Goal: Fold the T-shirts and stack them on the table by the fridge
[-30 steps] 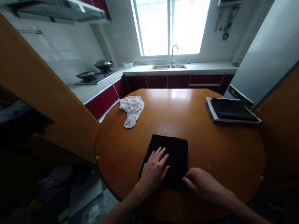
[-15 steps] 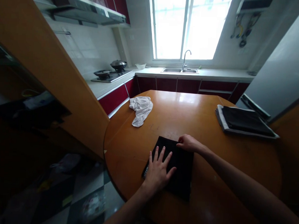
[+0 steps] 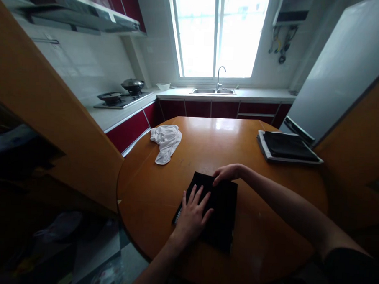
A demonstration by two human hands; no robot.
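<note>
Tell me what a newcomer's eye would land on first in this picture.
Probably the bright white two-pane window at top centre, the lightest thing in view. The eye would then likely drop to the folded black cloth near the front of the rounded brown wooden table, with the left hand spread on it and the right hand at its far edge. The crumpled white cloth on the table's left side also stands out.

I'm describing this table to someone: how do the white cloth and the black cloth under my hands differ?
The white cloth lies crumpled; the black cloth lies mostly flat, with straighter edges.
No hand touches the white cloth; your left hand rests on the black cloth, your right hand at its far edge.
Both lie on the wooden table.
</note>
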